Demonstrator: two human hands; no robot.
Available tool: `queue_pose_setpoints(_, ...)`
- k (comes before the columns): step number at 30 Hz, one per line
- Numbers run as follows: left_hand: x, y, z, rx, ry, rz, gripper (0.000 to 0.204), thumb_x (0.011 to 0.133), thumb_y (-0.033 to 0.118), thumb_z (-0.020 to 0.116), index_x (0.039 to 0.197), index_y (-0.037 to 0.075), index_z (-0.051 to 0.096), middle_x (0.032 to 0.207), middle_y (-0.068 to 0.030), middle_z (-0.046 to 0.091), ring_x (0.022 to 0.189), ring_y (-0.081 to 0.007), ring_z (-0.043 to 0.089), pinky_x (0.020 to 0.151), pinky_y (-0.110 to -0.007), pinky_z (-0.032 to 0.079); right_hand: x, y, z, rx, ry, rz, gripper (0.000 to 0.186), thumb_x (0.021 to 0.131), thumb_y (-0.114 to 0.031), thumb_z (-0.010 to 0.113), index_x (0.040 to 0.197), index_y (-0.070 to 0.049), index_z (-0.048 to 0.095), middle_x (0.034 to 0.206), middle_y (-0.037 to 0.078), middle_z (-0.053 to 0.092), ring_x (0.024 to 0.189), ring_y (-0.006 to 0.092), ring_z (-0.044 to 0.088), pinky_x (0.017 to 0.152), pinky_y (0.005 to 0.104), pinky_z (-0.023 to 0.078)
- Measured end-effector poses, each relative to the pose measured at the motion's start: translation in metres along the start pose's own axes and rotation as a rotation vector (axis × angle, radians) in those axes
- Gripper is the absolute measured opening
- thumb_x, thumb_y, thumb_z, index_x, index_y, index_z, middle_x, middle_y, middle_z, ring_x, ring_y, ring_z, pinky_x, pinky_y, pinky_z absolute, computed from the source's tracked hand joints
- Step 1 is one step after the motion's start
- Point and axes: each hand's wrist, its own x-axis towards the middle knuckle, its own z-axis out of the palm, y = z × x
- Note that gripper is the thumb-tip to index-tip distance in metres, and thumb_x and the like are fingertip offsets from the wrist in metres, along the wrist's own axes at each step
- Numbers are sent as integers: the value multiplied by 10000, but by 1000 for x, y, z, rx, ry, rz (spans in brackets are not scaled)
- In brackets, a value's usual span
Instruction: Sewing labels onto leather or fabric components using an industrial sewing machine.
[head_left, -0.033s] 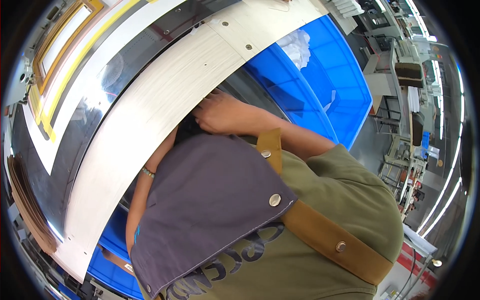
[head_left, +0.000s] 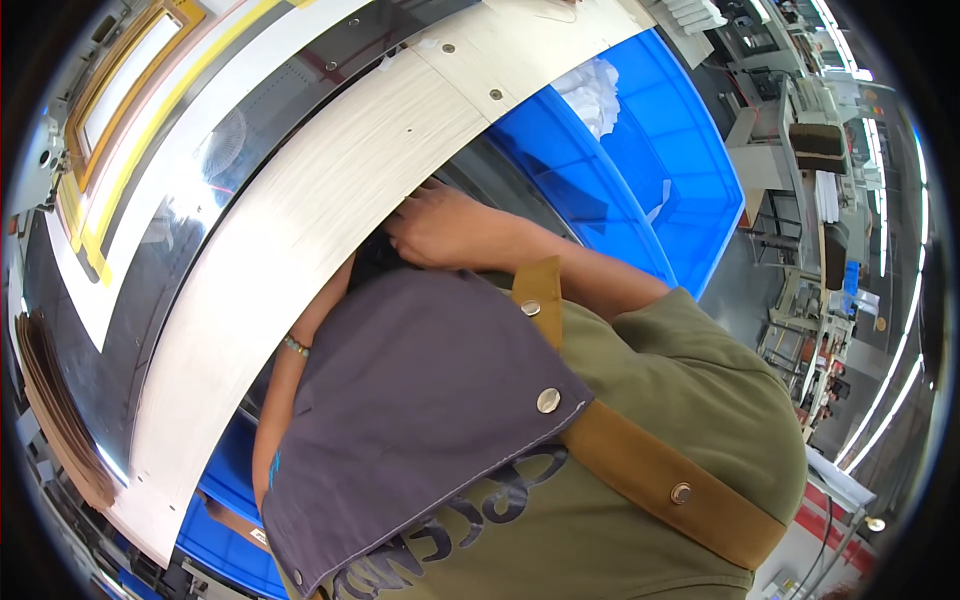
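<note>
Wooden tabletop, one | one right hand beside (partly hidden) | one bracelet

Table edge — blocking above, open blue bin

The counter runs before me; my left forearm passes under its near edge, bracelet around it. My right hand is by that edge, just ahead of my apron. A frame lies beyond to the left, a stack by the counter's left end. Right of me sits a bin, a heap inside it.
</note>
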Motion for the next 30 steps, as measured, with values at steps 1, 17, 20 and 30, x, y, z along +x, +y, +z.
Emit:
queue_pose_setpoints(1, -4, -11, 3, 260, -9, 154, 355, 1038, 251, 752, 1303, 15, 757, 1237, -165, 788, 1117, -291, 761, 953, -399, 591, 1, 1, 0, -19, -21, -27, 268, 900, -156, 627, 1057, 42, 716, 1219, 223, 686, 1233, 399, 615, 1112, 508, 484)
queue_pose_setpoints(17, 0, 0, -4, 146, -253, -57, 494, 1110, 344, 602, 1438, -24, 632, 1338, -157, 723, 1230, -269, 705, 1045, -394, 566, -2, 7, 6, -30, 84, -51, 275, 830, -164, 675, 967, 65, 741, 1216, 247, 698, 1189, 404, 663, 997, 507, 562)
queue_pose_setpoints(20, 14, 17, -15, 74, -232, -117, 476, 1111, 320, 577, 1440, -18, 639, 1366, -179, 715, 1250, -305, 696, 1088, -418, 539, -9, 9, 7, -81, 199, -64, 277, 834, -184, 673, 965, 49, 748, 1226, 248, 697, 1189, 399, 664, 997, 510, 557)
queue_pose_setpoints(30, 23, 29, -56, -139, -309, -58, 479, 1104, 326, 585, 1438, -13, 644, 1363, -188, 718, 1258, -321, 691, 1092, -433, 532, -11, 2, -7, 125, 140, -10, 377, 959, -224, 605, 1254, -36, 746, 1338, 207, 691, 1241, 388, 654, 1004, 523, 546)
